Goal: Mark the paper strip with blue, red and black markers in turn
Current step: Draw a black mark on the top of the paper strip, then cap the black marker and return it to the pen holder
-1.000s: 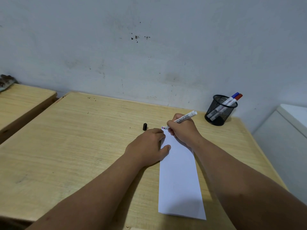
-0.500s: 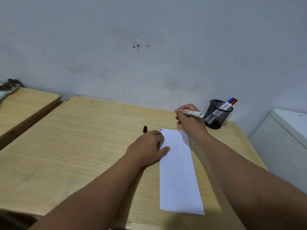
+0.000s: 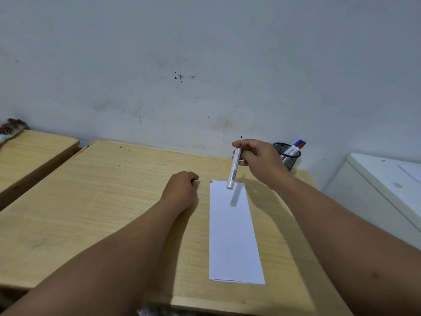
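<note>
One strip: the white paper strip [image 3: 232, 233] lies flat and lengthwise on the wooden desk [image 3: 102, 201], its near end close to the desk's front edge.
Marks: small blue and red marks [image 3: 211, 181] sit at the strip's far left corner; anything else there is too tiny to read.
Marker in play: a white-barrelled marker [image 3: 234, 168] hangs tilted above the strip's far end, blunt end lowest, clear of the paper, its shadow on the sheet below.
Right hand: the right hand [image 3: 262, 160] is up off the desk, fingers curled round the marker's upper end, thumb and forefinger pinching it.
Left hand: the left hand [image 3: 182, 190] is down on the desk just left of the strip, apart from it, fingers bunched into a loose fist; whether anything is inside it, I cannot tell.
Holder: a black mesh pen cup [image 3: 288, 156] stands at the desk's far right by the wall, behind the right hand.
In the cup: a blue-capped marker [image 3: 295, 145] and a red-capped marker [image 3: 299, 147] lean side by side, caps up.
Beyond: a second wooden desk [image 3: 34, 151] to the left, a white cabinet [image 3: 376, 190] to the right.
</note>
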